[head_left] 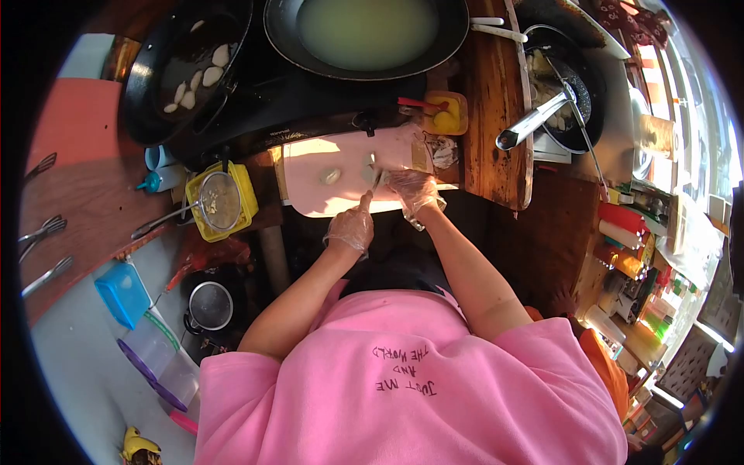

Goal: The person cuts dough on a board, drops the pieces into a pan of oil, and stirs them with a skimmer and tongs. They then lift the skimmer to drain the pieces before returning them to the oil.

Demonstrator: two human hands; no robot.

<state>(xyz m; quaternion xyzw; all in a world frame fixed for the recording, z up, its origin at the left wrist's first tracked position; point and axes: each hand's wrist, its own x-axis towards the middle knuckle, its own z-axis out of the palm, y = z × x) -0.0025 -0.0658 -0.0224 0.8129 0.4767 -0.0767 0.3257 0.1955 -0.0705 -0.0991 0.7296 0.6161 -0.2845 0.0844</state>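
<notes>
A pink board (314, 198) lies in front of me with a pale, flattened piece of dough (330, 176) on its left part. Another small pale piece of dough (370, 171) rests near the board's middle. My right hand (416, 192), in a clear plastic glove, is closed around a thin metal blade (377, 180) beside that second piece; its handle is hidden. My left hand (353, 226), gloved too, reaches over the front edge with its index finger stretched towards the blade. Nothing shows in the left hand, and its other fingers are partly hidden.
Behind the board stand a wide pan (368, 35) of cloudy yellowish liquid and a dark wok (186, 74) with several pale pieces. A yellow tub (447, 115) with a red-handled utensil is at the right. A strainer (219, 201) rests over a yellow basket (246, 190) at the left.
</notes>
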